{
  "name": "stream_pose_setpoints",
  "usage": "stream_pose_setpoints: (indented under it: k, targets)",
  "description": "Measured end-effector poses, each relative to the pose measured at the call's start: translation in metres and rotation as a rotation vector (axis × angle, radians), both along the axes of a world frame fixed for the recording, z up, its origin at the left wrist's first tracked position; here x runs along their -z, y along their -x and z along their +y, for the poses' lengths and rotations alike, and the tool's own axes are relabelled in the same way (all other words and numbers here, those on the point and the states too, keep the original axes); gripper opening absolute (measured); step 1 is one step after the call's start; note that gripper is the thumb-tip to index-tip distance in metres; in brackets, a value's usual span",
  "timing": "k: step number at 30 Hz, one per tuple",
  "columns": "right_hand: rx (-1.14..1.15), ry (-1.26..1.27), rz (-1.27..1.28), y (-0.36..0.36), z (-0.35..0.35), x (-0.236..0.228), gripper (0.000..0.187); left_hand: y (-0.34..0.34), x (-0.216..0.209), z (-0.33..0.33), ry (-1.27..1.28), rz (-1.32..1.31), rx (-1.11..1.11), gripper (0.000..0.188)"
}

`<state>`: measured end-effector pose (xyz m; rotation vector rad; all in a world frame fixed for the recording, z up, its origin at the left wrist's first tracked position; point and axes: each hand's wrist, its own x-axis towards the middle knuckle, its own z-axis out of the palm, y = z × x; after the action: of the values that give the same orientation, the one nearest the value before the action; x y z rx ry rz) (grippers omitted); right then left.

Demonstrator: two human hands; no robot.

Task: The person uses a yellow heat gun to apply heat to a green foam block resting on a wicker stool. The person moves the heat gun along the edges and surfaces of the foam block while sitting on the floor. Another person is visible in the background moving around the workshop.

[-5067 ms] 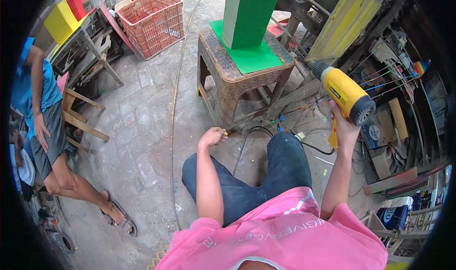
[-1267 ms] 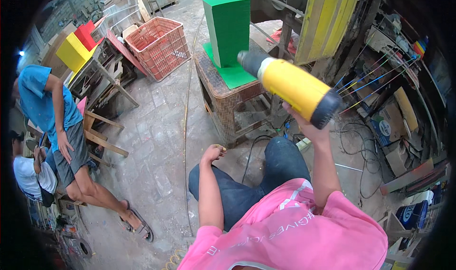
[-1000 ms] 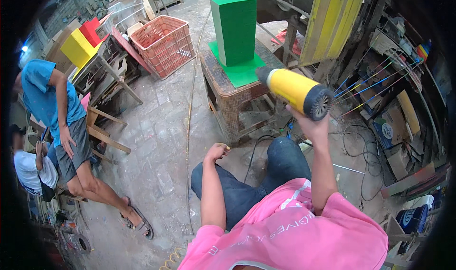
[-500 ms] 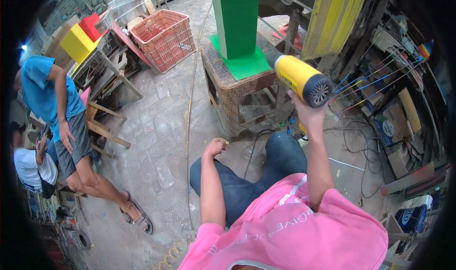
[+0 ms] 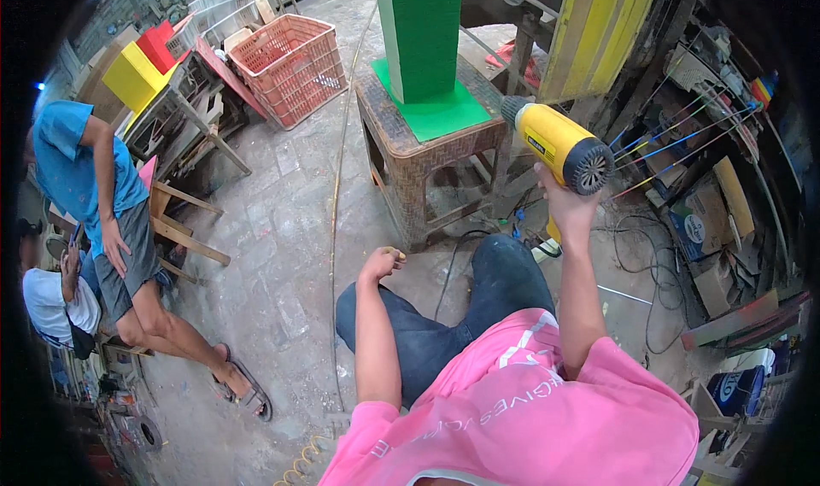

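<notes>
My right hand grips the handle of a yellow heat gun with a black vented rear end. Its dark nozzle points up and left, toward a stool, and stops just off the stool's right edge. On the woven-top stool stands a tall green tapered box, upright on a flat green square base. Over my left knee, my left hand is closed with its fingers curled. A small yellowish spot shows at its fingertips, too small to name.
A red plastic crate stands on the floor beyond the stool, left of a long thin hose. At left a person in a blue shirt leans near yellow and red pieces. Black cable and cluttered shelving lie at right.
The heat gun has shifted right, away from the green box and stool, and its nozzle now shows more fully. My left hand stays over my knee.
</notes>
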<state>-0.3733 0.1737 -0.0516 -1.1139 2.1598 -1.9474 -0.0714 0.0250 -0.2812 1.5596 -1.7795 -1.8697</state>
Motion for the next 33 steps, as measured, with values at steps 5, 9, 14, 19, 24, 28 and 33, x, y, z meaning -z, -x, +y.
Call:
stream_pose_setpoints:
  k: [5, 9, 14, 19, 24, 28, 33]
  targets:
    - [-0.032, 0.025, 0.026, -0.023, 0.003, -0.010, 0.032, 0.003, 0.001, -0.004, -0.008, -0.029, 0.033, 0.028]
    - [-0.225, 0.095, -0.020, -0.061, -0.007, -0.010, 0.044, 0.010, 0.001, -0.005, -0.019, -0.024, 0.057, 0.029]
    - [-0.538, 0.030, 0.083, -0.089, -0.010, -0.010, 0.048, 0.009, 0.003, -0.006, -0.008, -0.042, 0.076, 0.030]
    - [-0.342, 0.060, -0.031, -0.072, -0.004, -0.017, 0.047, 0.003, 0.005, -0.005, -0.008, -0.017, 0.051, 0.030]
    - [-0.042, 0.036, -0.056, -0.010, -0.004, -0.010, 0.041, -0.005, 0.010, -0.009, -0.004, -0.016, 0.038, 0.029]
    - [0.011, -0.021, -0.039, -0.010, -0.008, -0.011, 0.037, -0.011, 0.010, -0.008, -0.018, -0.028, 0.019, 0.028]
    - [-0.572, -0.196, -0.350, -0.059, -0.001, -0.029, 0.029, -0.012, 0.007, -0.005, -0.009, -0.037, 0.011, 0.027]
